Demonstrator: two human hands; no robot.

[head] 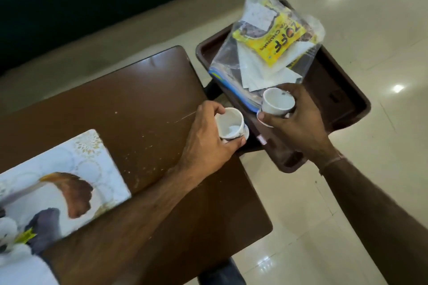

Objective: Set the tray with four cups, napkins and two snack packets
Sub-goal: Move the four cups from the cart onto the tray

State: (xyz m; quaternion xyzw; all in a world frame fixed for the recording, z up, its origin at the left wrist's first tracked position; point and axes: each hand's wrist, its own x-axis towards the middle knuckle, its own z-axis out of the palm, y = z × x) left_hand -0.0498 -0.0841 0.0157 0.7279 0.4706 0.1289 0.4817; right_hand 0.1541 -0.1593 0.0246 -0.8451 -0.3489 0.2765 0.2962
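**Two cups in hand at the tray's edge**

Two small white cups, each with a saucer beneath: one cup (230,126) clamped in the left hand (208,143), fingers curled round its wall, right at the near corner of the brown tray (342,109); the other cup (278,102) clasped likewise in the right hand (298,122), over the tray's near side. Farther back on the tray, a clear plastic bag (234,62) with white napkins (261,74) and a yellow snack packet (273,41). To the left, a brown counter (139,99) with a printed box (69,180). Best practice for this step, by judgement: cups kept level on saucers, lowered onto bare tray floor beside the bag, not on its edge, with room left for two more.
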